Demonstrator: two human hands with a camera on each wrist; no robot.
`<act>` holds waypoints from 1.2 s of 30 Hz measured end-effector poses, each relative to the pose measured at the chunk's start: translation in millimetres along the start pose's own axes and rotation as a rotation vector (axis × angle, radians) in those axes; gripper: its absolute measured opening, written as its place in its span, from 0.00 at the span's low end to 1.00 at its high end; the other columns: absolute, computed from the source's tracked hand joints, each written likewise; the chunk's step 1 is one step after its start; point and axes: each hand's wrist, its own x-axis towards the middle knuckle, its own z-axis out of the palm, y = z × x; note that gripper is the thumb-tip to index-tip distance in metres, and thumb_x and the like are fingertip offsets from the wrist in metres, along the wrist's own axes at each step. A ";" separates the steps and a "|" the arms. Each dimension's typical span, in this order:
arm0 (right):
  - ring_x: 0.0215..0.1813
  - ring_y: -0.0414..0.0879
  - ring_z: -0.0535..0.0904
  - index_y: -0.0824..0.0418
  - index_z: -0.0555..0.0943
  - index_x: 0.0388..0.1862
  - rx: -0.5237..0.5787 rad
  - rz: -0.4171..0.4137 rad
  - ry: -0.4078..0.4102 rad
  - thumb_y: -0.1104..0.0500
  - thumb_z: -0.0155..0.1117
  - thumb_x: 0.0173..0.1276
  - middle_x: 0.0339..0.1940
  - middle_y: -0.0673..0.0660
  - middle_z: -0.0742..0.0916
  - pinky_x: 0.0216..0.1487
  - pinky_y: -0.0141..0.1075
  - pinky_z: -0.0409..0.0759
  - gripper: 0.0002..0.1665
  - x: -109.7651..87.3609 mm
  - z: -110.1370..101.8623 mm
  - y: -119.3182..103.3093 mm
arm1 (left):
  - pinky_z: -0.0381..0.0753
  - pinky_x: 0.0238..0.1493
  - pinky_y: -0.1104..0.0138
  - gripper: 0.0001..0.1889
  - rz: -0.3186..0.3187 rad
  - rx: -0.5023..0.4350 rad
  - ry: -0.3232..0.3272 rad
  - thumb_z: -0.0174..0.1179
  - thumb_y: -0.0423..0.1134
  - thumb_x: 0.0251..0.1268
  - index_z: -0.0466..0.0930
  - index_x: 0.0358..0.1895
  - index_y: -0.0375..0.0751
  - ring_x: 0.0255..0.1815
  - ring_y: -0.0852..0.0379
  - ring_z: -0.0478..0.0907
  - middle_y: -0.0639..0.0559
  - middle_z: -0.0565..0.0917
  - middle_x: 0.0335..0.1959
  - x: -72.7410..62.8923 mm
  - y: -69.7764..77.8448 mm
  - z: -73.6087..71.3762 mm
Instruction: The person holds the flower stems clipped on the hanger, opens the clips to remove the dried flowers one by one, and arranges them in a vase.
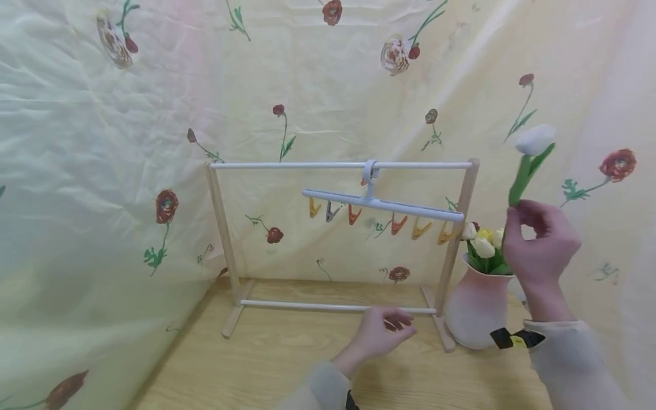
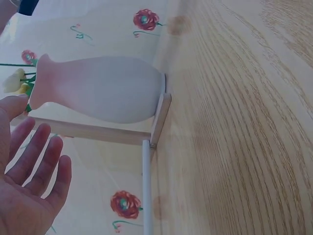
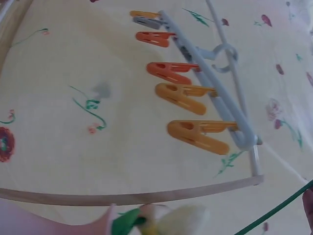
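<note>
My right hand (image 1: 544, 245) pinches an artificial white tulip (image 1: 535, 140) between thumb and fingers, bloom up, right of the rack. In the right wrist view the tulip's green stem (image 3: 274, 211) runs in from the right edge. Below that hand stands a pink-and-white vase (image 1: 479, 307) holding white and yellow tulips (image 1: 483, 247). My left hand (image 1: 376, 336) is low over the table near the rack's bottom bar, its fingers loosely bent. The left wrist view shows its palm (image 2: 22, 205) with nothing in it.
A wooden rack with a white top rod (image 1: 287, 165) stands left of the vase. A pale blue hanger (image 1: 410, 209) hangs tilted from it, carrying orange, yellow and grey clips (image 3: 186, 100). Flower-printed cloth (image 1: 328, 80) encloses the wooden table (image 1: 287, 353) behind and at the sides.
</note>
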 end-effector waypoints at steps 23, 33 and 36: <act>0.39 0.24 0.80 0.69 0.88 0.50 -0.046 0.227 0.026 0.61 0.67 0.72 0.38 0.26 0.83 0.49 0.17 0.80 0.14 -11.8 -4.9 -14.4 | 0.83 0.36 0.80 0.09 -0.005 0.047 -0.009 0.72 0.38 0.69 0.91 0.47 0.39 0.31 0.77 0.80 0.52 0.94 0.40 17.2 5.1 33.2; 0.36 0.31 0.81 0.66 0.89 0.46 0.182 0.184 0.173 0.68 0.67 0.68 0.37 0.38 0.88 0.44 0.21 0.81 0.09 -6.1 -3.4 -11.8 | 0.81 0.47 0.79 0.18 -0.108 0.105 0.111 0.74 0.42 0.67 0.89 0.58 0.45 0.47 0.69 0.87 0.58 0.92 0.51 56.4 14.0 80.4; 0.35 0.30 0.81 0.66 0.89 0.46 0.157 0.171 0.166 0.67 0.68 0.69 0.38 0.37 0.88 0.44 0.21 0.81 0.09 -8.6 -1.4 -11.6 | 0.81 0.53 0.77 0.23 -0.149 0.119 0.168 0.75 0.43 0.65 0.87 0.62 0.44 0.54 0.67 0.87 0.56 0.92 0.55 65.9 15.8 92.0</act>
